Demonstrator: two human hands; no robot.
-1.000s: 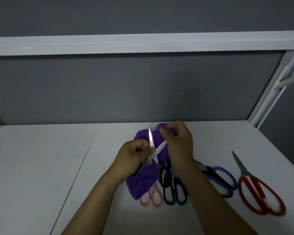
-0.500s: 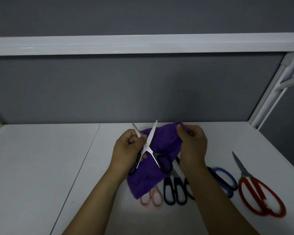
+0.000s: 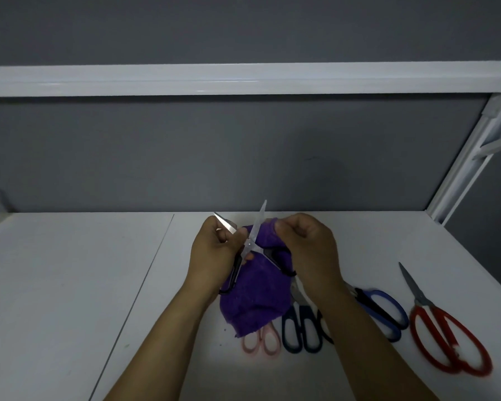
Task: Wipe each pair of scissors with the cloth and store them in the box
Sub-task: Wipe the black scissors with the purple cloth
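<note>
Left hand (image 3: 214, 253) grips the open scissors (image 3: 250, 244) by a bare blade, right hand (image 3: 304, 244) pinches the cloth (image 3: 258, 296) — a slip could cut fingers.

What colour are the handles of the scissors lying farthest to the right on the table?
Red. The head view shows the red-handled scissors clearly.

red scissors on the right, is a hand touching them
No, the red scissors lie alone on the table, apart from both hands, which hold the open scissors and purple cloth.
</note>
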